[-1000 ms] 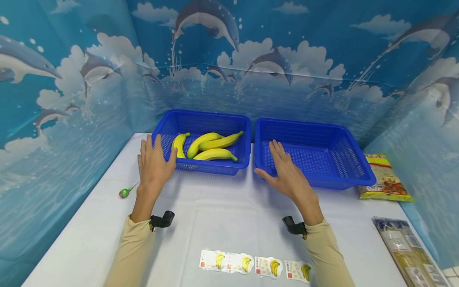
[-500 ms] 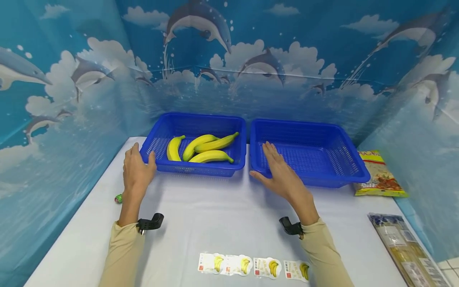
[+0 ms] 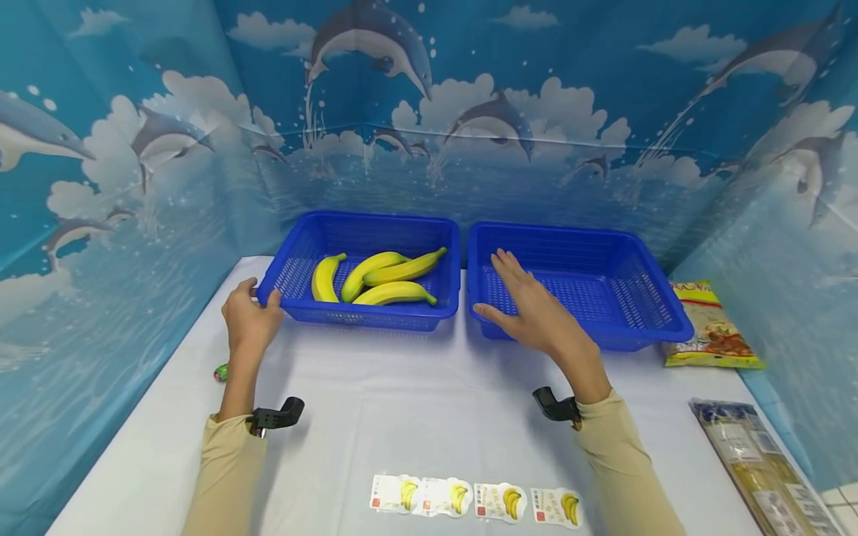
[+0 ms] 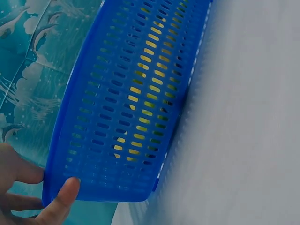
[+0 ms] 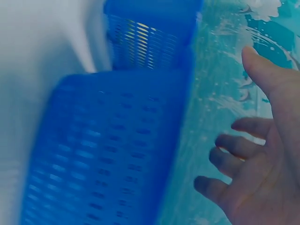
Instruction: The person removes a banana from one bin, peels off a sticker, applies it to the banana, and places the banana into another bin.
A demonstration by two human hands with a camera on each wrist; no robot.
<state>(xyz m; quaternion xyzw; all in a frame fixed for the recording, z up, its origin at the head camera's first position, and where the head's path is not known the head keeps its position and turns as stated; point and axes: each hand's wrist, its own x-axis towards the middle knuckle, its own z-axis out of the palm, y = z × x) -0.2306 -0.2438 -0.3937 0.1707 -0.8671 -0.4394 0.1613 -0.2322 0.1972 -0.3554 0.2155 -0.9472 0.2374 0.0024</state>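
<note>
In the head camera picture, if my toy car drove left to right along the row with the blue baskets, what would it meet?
The left hand → the near-left blue basket with bananas in it → the second blue basket → the yellow-edged food packet.

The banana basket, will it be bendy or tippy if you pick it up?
The basket probably stays stiff: it shows no sagging. It's likely light for its size, being full of holes. Lifted by one corner, it might tip, because the bananas lie loose and could slide.
</note>
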